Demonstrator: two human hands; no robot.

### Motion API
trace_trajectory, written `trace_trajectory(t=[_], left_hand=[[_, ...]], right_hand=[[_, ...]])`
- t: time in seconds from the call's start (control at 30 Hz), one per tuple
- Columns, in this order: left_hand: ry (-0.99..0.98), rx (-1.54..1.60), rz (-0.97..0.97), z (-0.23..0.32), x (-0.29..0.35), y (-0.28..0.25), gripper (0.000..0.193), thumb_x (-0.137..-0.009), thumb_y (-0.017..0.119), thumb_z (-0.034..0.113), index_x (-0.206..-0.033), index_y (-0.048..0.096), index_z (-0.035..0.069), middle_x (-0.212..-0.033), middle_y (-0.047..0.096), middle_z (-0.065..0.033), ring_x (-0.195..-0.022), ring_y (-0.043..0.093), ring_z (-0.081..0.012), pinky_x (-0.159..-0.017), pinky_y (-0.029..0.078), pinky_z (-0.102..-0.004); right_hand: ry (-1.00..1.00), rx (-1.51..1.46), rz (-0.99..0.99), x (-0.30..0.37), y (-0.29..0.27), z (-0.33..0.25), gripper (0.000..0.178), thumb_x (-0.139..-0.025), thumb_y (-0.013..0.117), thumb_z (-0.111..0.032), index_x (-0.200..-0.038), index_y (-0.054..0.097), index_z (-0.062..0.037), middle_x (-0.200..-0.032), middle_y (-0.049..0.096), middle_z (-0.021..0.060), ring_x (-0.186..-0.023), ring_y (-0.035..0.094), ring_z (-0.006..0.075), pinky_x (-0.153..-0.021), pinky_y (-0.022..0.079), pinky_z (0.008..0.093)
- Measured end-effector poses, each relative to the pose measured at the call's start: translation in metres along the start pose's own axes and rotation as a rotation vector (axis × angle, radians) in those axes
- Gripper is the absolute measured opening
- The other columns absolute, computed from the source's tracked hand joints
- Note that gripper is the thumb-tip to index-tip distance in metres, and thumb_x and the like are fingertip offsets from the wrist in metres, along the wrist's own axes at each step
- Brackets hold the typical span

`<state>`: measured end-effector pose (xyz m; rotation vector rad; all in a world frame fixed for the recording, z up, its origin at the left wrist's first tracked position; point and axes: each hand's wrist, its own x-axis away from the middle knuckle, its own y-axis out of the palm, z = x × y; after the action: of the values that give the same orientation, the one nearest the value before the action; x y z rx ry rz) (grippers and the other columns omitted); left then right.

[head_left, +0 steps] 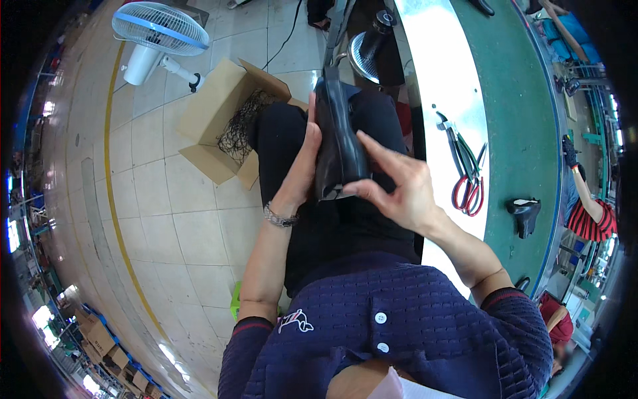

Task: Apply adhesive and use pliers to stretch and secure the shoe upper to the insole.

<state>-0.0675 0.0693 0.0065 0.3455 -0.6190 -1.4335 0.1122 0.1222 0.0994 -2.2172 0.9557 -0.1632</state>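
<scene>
Over my lap is a glossy black leather shoe [340,139], its long side running away from me. My left hand [304,156] lies along its left side, with the fingers partly hidden behind the leather. From the right, my right hand [402,183] grips it: the thumb presses at the near end and the fingers touch the side further up. Both hands are closed on it. Just beyond its far end, a dark metal post or arm [333,40] stands; whether it touches the shoe I cannot tell.
Right of me, red-handled scissors [469,193] and green-handled pliers [458,143] lie on a white bench [452,53]. Another black shoe [525,214] rests on the green belt [508,133]. On the left floor are an open carton [209,106] of black stringy material and a fan [159,33].
</scene>
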Motion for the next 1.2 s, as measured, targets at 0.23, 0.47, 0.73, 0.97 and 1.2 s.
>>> trace_trajectory(t=[0.23,0.47,0.73,0.97,1.2], left_hand=[[-0.038,-0.120,-0.120,0.043,0.017,0.001,0.101,-0.083,0.068,0.054,-0.152,0.015,0.003,-0.150,0.032,-0.0135,-0.137,0.034,-0.0233,-0.111,0.030,-0.0354],[-0.352,0.075,0.191,0.039,0.000,0.014,0.058,-0.086,0.072,0.027,-0.132,0.045,0.003,-0.116,0.060,-0.0073,-0.104,0.060,-0.0159,-0.089,0.049,-0.0310],[-0.362,0.058,0.275,0.031,-0.009,0.004,0.059,-0.088,0.070,0.028,-0.135,0.045,0.004,-0.122,0.058,-0.0095,-0.111,0.056,-0.0170,-0.097,0.044,-0.0315],[0.076,-0.406,0.240,0.082,-0.043,0.007,0.062,-0.094,0.061,0.034,-0.141,0.042,-0.001,-0.127,0.057,-0.0121,-0.117,0.053,-0.0198,-0.107,0.035,-0.0319],[-0.089,-0.620,0.073,0.089,-0.094,-0.024,0.035,-0.093,0.065,0.030,-0.114,0.068,0.001,-0.099,0.066,-0.0006,-0.092,0.056,-0.0064,-0.083,0.043,-0.0218]], right_hand=[[0.206,-0.032,0.021,-0.095,-0.031,0.006,0.055,-0.086,0.063,-0.052,-0.111,0.070,-0.0029,-0.070,0.068,0.0156,-0.061,0.067,0.0234,-0.056,0.050,0.0329],[0.516,-0.322,-0.146,-0.097,-0.018,0.058,0.062,-0.097,0.042,-0.057,-0.113,0.068,-0.0032,-0.085,0.071,0.0151,-0.072,0.069,0.0203,-0.071,0.054,0.0318],[0.792,0.318,0.404,0.062,-0.076,0.147,0.030,-0.089,0.067,-0.022,-0.111,0.066,-0.0017,-0.092,0.069,0.0151,-0.078,0.067,0.0225,-0.074,0.053,0.0346],[0.938,0.605,0.452,0.187,-0.060,0.158,0.052,-0.082,0.074,-0.024,-0.124,0.054,-0.0006,-0.109,0.060,0.0167,-0.094,0.062,0.0253,-0.084,0.050,0.0369],[1.096,0.365,0.500,0.187,-0.063,0.163,0.046,-0.081,0.075,-0.022,-0.118,0.060,0.0023,-0.079,0.067,0.0099,-0.069,0.065,0.0207,-0.068,0.053,0.0332]])
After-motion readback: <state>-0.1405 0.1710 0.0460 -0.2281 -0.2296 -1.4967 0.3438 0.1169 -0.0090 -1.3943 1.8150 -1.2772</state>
